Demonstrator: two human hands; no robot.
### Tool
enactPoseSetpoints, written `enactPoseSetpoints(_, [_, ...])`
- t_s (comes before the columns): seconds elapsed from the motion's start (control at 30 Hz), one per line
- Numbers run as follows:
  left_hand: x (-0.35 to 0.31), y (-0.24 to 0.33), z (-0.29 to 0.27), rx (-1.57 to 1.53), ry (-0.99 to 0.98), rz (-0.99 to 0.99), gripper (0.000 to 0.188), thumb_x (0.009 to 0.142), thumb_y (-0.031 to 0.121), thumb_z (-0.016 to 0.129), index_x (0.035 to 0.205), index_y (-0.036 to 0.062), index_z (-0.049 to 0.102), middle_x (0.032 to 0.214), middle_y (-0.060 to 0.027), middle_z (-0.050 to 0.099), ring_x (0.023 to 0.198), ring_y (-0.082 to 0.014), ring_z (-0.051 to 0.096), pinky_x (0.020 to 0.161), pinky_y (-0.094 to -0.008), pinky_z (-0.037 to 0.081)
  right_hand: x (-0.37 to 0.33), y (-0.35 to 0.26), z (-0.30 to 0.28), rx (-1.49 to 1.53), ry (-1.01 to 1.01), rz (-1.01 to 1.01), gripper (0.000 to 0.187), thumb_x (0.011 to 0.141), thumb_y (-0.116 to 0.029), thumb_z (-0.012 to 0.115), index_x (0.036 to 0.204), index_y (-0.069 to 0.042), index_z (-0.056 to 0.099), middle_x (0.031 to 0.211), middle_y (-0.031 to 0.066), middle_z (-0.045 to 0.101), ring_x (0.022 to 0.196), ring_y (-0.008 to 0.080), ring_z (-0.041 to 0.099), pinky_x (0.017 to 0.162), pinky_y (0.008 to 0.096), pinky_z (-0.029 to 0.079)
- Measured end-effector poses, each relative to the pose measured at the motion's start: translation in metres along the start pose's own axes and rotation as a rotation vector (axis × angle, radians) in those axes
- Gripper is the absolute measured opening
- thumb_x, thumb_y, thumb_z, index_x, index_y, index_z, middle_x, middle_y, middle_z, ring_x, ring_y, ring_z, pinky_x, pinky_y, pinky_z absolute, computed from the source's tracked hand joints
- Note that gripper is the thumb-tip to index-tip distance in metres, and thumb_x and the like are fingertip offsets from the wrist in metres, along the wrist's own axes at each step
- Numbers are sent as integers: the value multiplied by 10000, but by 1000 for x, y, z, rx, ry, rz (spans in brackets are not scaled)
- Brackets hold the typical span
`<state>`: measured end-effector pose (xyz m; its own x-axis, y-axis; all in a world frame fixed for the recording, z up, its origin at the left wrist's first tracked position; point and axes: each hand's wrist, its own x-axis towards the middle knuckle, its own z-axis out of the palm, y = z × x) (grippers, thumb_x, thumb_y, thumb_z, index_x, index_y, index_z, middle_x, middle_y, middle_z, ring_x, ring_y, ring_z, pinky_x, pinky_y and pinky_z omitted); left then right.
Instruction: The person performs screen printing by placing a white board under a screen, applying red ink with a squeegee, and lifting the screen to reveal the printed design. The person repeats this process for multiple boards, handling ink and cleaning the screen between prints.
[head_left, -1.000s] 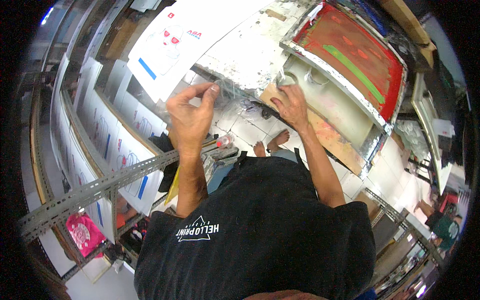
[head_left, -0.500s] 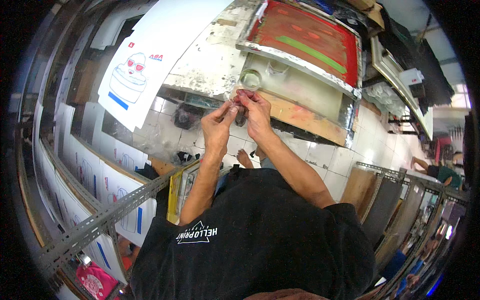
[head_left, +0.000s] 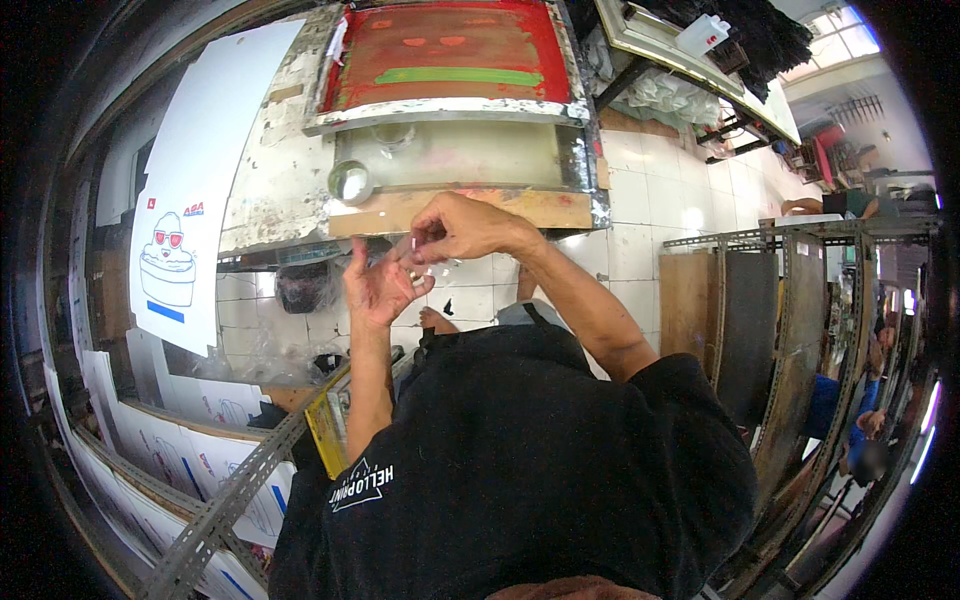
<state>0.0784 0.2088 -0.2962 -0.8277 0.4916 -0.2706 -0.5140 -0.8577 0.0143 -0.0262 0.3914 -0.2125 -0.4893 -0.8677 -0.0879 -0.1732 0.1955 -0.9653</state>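
My left hand [head_left: 378,288] is turned palm up in front of the table's near edge, its thumb stretched away from the other fingers. Above those fingers, my right hand [head_left: 465,225] is bent downward with its fingertips pinched together. A tiny pale bit shows between the hands, too small to name; whatever the right fingertips hold is hidden. Beyond the hands lies a worktable with a wooden front strip [head_left: 390,212]. On it stands a small clear cup [head_left: 351,183] of pale liquid. Behind is a framed printing screen [head_left: 450,50] with red ink and a green strip.
A large white printed sheet [head_left: 185,190] lies at the left. More printed sheets [head_left: 170,440] sit in a metal rack [head_left: 235,487] at the lower left. Another rack with boards [head_left: 745,320] stands at the right. A second table [head_left: 700,60] is at the far right, above white floor tiles [head_left: 640,170].
My view has swung to the right, so the table sits further left. Both hands were pinched close together; the left has opened palm up and the right has come over it.
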Motion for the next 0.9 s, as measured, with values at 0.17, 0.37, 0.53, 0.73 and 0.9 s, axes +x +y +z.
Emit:
enactPoseSetpoints(0.17, [70, -40, 3, 284, 79, 156, 628, 844, 208, 645, 1362, 7, 352, 1113, -123, 591, 1018, -220, 569, 791, -372, 460, -73, 29, -59, -70, -38, 63, 154, 762, -122, 698, 772, 21, 643, 592, 47, 581, 549, 87, 501, 513, 274, 407])
enactPoseSetpoints(0.37, [157, -107, 50, 782, 401, 408, 710, 740, -45, 690, 1362, -26, 346, 876, -84, 665, 788, -165, 630, 685, -228, 452, -157, 69, -137, -190, 72, 224, 152, 768, -113, 692, 812, 29, 661, 665, 87, 640, 606, 110, 565, 580, 279, 463])
enactPoseSetpoints(0.53, [241, -169, 58, 1051, 547, 642, 670, 734, -91, 676, 1338, -61, 389, 862, -135, 696, 797, -116, 623, 728, -229, 493, -212, 134, -197, -239, 213, 405, 185, 753, -129, 694, 845, 30, 675, 718, 120, 667, 661, 154, 623, 626, 293, 492])
enactPoseSetpoints(0.73, [315, -218, 52, 1117, 607, 660, 653, 744, -110, 646, 1345, -48, 398, 872, -133, 697, 780, -111, 625, 726, -215, 492, -241, 165, -265, -142, 199, 557, 190, 727, -114, 729, 786, 48, 650, 696, 109, 664, 640, 160, 625, 595, 298, 492])
enactPoseSetpoints(0.9, [340, -227, 44, 1262, 706, 678, 678, 733, -87, 653, 1360, -9, 406, 839, -116, 701, 741, -89, 611, 703, -225, 492, -243, 226, -283, -71, 172, 533, 193, 738, -134, 748, 757, 28, 646, 670, 75, 646, 623, 116, 593, 568, 275, 465])
